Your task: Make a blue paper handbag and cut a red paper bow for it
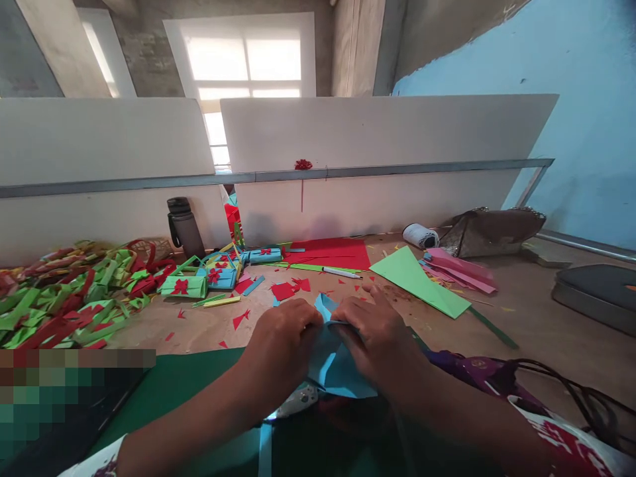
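Both hands are working knuckles-up at the near centre of the table (536, 311): left hand (284, 336) and right hand (373, 334) are pinching the light blue paper (334, 368) between them, fingers curled tight on its folded top edge. A green sheet (417, 278) is lying just beyond on the right, red scraps (291, 288) ahead, a pile of paper pieces (64, 298) far left, a dark bottle (185, 226) behind it.

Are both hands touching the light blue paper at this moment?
Touching. The head view shows the left hand and the right hand pressed onto the light blue paper, with the sheet running under the fingers of both.
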`<action>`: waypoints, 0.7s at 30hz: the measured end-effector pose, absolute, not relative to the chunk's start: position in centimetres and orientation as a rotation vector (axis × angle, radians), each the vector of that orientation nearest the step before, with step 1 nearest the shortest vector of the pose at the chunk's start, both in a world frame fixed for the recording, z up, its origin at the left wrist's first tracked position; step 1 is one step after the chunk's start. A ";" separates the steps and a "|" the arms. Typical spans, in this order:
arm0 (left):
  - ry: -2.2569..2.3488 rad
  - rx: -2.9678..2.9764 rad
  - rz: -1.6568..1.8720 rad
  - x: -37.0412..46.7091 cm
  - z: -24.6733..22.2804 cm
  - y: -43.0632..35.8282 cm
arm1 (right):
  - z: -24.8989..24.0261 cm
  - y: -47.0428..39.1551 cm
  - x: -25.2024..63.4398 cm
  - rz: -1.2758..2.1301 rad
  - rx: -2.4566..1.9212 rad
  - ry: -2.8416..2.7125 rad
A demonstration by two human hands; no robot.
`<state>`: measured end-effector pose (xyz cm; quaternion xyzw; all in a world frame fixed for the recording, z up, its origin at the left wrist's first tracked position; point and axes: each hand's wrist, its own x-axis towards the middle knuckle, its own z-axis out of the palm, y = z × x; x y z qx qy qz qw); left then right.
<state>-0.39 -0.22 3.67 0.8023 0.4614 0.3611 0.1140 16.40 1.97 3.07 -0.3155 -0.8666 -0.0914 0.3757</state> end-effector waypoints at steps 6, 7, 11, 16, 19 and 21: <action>1.263 2.467 1.017 -0.3 3.8 -0.1 | 3.5 1.2 16.3 -0.212 -0.821 -2.276; 1.235 2.479 1.027 -0.3 3.8 -0.2 | 3.6 1.1 16.3 -0.207 -0.824 -2.286; 1.219 2.494 1.053 -0.3 4.0 -0.4 | 3.6 0.9 16.4 -0.165 -0.841 -2.295; 1.262 2.434 1.082 -0.7 4.2 -0.5 | 3.8 1.3 16.6 -0.191 -0.782 -2.243; 1.328 2.314 1.074 -1.0 4.7 -0.5 | 4.6 1.2 17.0 -0.328 -0.772 -2.112; 1.339 2.204 1.054 -1.2 5.0 -0.4 | 5.4 1.1 17.4 -0.384 -0.732 -2.057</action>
